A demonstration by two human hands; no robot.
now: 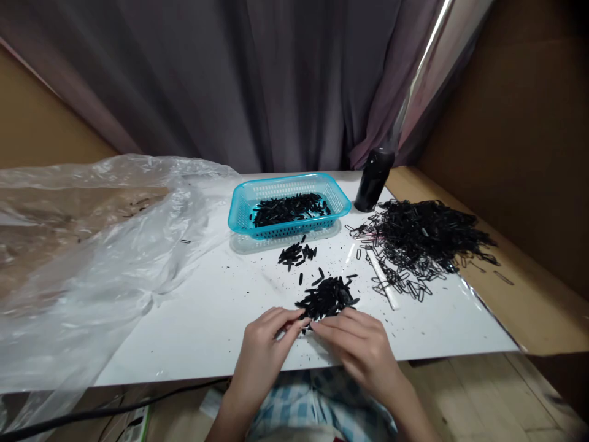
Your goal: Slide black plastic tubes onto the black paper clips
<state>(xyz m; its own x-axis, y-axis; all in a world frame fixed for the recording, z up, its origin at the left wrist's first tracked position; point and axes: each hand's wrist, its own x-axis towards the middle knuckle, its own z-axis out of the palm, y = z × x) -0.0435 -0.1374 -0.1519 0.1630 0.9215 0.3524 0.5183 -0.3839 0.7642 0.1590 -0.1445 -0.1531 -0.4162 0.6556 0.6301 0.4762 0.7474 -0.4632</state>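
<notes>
Head view: your left hand and right hand curl, grip unclear; blue basket part-filled, near black pile still outside.

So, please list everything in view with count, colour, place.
basket: 1, blue, centre
tray: apparently 1, pale, under basket
pieces: many, black, basket and table
loops: many, black, right
cylinder: 1, black, behind loops
stick: 1, white, by loops
plastic: 1, clear, left
table: 1, white, centre
curtain: 1, greyish, back
boards: 2+, brown, sides
cable: 1, black, lower left
strip: 1, white, lower left
floor: 1, pale, bottom
cloth: 1, blue-white, bottom
left grip, right grip: 2, bare, near pieces
</notes>
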